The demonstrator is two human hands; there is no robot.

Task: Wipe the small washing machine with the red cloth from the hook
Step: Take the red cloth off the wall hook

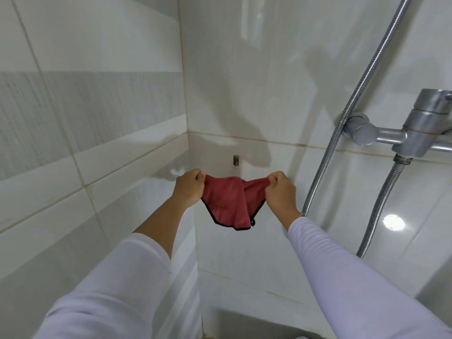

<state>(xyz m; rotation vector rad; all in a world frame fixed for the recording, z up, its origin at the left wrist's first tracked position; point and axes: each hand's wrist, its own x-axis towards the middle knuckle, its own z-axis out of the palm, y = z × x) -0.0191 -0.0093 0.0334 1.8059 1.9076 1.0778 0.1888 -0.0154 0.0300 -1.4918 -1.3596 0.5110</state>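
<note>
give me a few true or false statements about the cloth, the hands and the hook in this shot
1. Both hands grip the red cloth, the left hand at its left end and the right hand at its right end. True.
2. The cloth hangs on the hook. False: the hook is bare, and the cloth is held just below it.
3. The cloth has a dark edging. True.
4. The shower hose lies to the left of the cloth. False: it runs down the wall on the right.
5. The washing machine fills the middle of the view. False: only tiled walls show there.
</note>
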